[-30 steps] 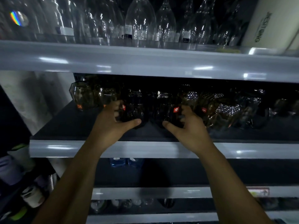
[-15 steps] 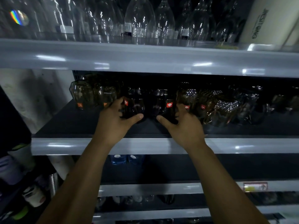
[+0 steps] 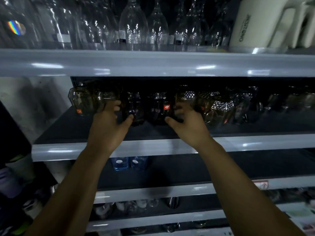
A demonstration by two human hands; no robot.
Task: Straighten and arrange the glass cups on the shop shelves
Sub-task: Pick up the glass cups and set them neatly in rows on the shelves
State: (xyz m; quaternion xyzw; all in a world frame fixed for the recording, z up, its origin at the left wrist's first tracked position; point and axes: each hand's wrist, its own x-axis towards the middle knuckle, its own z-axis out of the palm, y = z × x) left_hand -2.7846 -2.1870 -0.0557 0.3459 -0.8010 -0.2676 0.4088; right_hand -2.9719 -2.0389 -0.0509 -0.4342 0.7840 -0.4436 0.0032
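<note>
Cupping two dark glass cups at once, your left hand wraps the left cup and your right hand wraps the stickered cup, thumbs in front and fingers curled behind, likely to slide both back into line with the row. They stand mid-row on the dim middle shelf, amber cups on the left, patterned ones on the right. Clear stemware crowds the shelf above.
</note>
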